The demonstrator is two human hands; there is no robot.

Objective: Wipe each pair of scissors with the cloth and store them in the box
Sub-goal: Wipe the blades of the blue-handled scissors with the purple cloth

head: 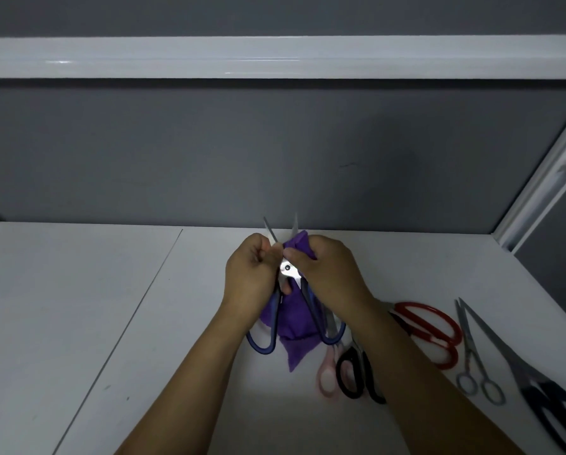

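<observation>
From where I stand, the left stretch of the bench shows no box, and none appears anywhere else in view, so I can't say whether any pair has been put away. At the middle, the left hand is curled, pinching the left blade of the blue scissors just above the pivot. That pair is lifted off the bench and spread wide, tips pointing away toward the grey wall, handle loops hanging down toward the person. The purple cloth drapes between those loops and bunches up at the right blade, where the right hand pinches it round the metal. To my eye this pair is mid-wipe, not yet finished and not yet stored. Further right, lying flat on the bench and untouched by either hand, wait the pink scissors, partly under the right forearm. Just beside them are the black scissors, then the red scissors, the small silver scissors and, nearest the edge, the large dark scissors. Whether any of these five has been wiped I cannot tell. Judging by how they lie loose outside any box, I'd guess most of the job remains: finish this blade, stow the blue pair, then take the others in turn.
</observation>
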